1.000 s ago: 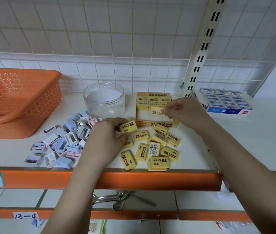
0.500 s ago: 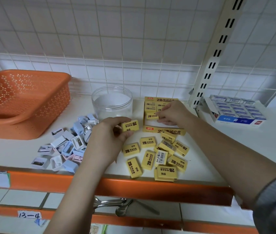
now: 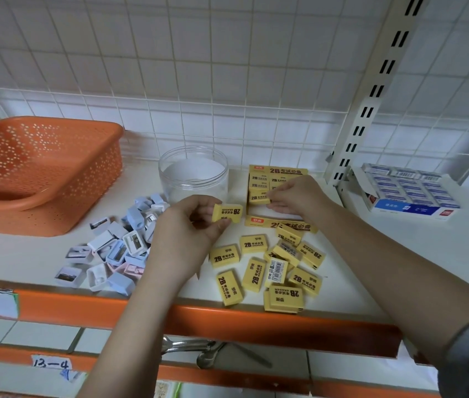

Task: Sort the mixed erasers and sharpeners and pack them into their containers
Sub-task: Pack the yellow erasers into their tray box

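Several yellow 2B erasers (image 3: pixel 267 271) lie loose on the white shelf near its front edge. My left hand (image 3: pixel 187 228) pinches one yellow eraser (image 3: pixel 227 213) above them. My right hand (image 3: pixel 293 196) reaches into the yellow eraser box (image 3: pixel 278 170) and holds another yellow eraser (image 3: pixel 259 196) against the row packed there. To the left lies a pile of small white, blue and pink sharpeners (image 3: pixel 112 251). A clear round jar (image 3: pixel 193 175) stands behind them with nothing in it.
An orange perforated basket (image 3: pixel 40 170) sits at the far left. A box of blue-wrapped erasers (image 3: pixel 408 191) stands at the right, beyond a slotted upright post (image 3: pixel 371 96). The shelf has an orange front rim (image 3: pixel 227 320); metal utensils lie below.
The view has tilted down and moved closer. My left hand has lifted its eraser slightly toward the box. My right hand has stayed in the box with its eraser.
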`<state>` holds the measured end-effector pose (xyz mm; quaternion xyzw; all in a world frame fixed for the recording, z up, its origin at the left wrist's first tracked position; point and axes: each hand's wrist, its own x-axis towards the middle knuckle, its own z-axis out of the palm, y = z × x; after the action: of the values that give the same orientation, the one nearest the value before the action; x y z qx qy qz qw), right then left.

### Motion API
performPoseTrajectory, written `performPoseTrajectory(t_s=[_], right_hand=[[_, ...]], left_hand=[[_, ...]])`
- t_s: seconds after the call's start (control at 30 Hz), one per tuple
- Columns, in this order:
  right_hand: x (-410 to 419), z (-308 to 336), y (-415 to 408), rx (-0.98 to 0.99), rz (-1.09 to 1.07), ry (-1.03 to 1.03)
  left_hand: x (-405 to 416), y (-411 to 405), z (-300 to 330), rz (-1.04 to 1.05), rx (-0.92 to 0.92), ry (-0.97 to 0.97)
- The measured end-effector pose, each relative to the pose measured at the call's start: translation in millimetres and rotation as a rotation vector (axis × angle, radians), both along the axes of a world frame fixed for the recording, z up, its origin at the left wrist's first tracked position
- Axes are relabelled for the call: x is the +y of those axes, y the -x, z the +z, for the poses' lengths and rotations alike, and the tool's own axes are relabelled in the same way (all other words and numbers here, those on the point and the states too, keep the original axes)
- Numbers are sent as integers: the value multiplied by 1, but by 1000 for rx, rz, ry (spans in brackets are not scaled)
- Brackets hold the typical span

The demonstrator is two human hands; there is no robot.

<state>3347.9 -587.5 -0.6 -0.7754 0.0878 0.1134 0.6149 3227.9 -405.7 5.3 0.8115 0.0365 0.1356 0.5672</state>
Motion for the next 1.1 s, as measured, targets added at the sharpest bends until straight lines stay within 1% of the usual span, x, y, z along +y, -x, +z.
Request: performPoseTrajectory(t_s=[0.13, 0.23, 0.27, 0.4, 0.47, 0.57, 0.67, 0.77, 0.83, 0.9, 1.0, 1.1], right_hand=[[1, -7, 2, -170, 49, 239], [3, -11, 3, -276, 83, 466], [4, -13, 3, -300, 81, 504], [2, -14, 5, -329, 90, 524], [-1, -10, 6, -318, 117, 519], [-12, -1, 8, -319, 94, 483], [-29, 11, 17, -333, 58, 454], [-49, 23, 32, -293, 182, 539], [-61, 27, 44, -249, 267, 597], [-69, 28, 58, -239, 306, 650], [-76, 23, 77, -255, 333, 623], [-78, 16, 92, -261, 343, 570]], left_hand=[[1, 1, 0, -18, -4, 122], [2, 0, -2, 4, -23, 178], [2, 0, -2, 5, -28, 207], [2, 1, 1, 17, -39, 373], [2, 1, 4, 16, -57, 375], [-3, -4, 13, 6, -101, 252], [-13, -23, 26, -81, -134, 94], [-24, -53, 35, -158, -112, -56], [-32, -73, 36, -192, -105, -219], [-42, -90, 34, -215, -89, -358], [-54, -111, 27, -262, -54, -512], [-58, -124, 20, -324, 19, -623]])
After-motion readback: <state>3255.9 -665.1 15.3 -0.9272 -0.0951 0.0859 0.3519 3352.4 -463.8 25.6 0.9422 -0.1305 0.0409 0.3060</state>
